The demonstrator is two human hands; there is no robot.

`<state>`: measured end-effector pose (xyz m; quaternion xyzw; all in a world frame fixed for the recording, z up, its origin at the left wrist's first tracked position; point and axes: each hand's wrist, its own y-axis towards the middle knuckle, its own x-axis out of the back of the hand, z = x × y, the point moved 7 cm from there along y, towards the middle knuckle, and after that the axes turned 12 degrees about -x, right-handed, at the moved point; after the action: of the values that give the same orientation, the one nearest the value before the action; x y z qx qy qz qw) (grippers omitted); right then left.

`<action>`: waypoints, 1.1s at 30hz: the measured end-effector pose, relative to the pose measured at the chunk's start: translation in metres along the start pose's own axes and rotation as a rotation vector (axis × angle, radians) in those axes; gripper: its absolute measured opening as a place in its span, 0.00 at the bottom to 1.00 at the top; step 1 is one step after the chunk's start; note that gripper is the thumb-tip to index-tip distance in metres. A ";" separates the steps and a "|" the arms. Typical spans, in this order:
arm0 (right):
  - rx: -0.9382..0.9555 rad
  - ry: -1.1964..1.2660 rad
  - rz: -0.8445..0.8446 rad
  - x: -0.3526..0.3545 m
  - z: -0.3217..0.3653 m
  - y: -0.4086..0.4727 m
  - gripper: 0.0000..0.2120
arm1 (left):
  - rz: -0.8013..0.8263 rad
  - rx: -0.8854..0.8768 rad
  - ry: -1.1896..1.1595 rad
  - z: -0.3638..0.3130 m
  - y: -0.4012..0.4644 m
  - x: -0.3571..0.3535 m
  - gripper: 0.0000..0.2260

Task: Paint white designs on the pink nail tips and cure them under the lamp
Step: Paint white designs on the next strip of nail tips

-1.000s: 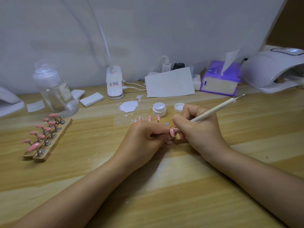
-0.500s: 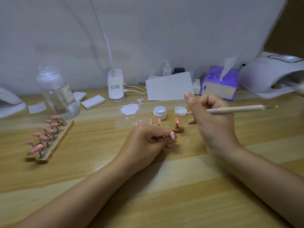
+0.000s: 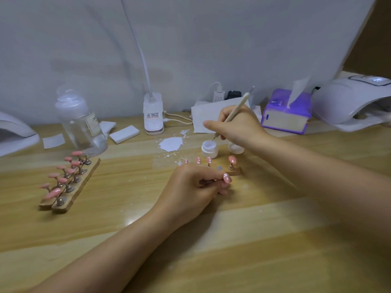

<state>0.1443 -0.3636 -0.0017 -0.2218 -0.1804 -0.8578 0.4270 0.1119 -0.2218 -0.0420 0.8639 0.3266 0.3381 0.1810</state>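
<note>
Swung back from right of centre since half a second ago: right hand [image 3: 237,125], gripping the dotting pen [image 3: 234,111] upright, tip at the open white paint jar [image 3: 209,148] above centre. Left hand [image 3: 190,185] at centre of the bench [image 3: 296,240], pinching a pink nail tip [image 3: 226,178] dotted white. More pink tips on the wooden stand [image 3: 69,185] at left. Bottle [image 3: 81,123] label too blurred to read.

I see a wooden table [image 3: 275,240]: nail rack [image 3: 69,185] left, bottle [image 3: 81,121] upper left, paint jar [image 3: 209,149] centre, tissue box [image 3: 285,115] and lamp [image 3: 351,102] upper right.
</note>
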 end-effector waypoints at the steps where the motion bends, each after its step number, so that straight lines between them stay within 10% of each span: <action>1: -0.001 -0.032 -0.006 -0.004 0.000 0.003 0.18 | -0.001 0.001 -0.003 0.000 0.000 0.000 0.05; 15: 0.046 -0.144 0.023 -0.022 0.002 0.007 0.13 | -0.002 0.011 -0.010 0.001 0.000 0.000 0.05; 22: 0.139 0.343 -0.174 0.022 0.017 -0.028 0.18 | -0.024 0.065 -0.050 0.007 -0.001 0.001 0.05; 33: 0.028 0.625 -0.031 0.014 -0.021 -0.096 0.19 | -0.013 0.093 -0.065 0.009 -0.001 0.000 0.06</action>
<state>0.0541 -0.3290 -0.0234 0.0616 -0.0555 -0.8884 0.4515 0.1177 -0.2220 -0.0486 0.8798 0.3417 0.2928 0.1533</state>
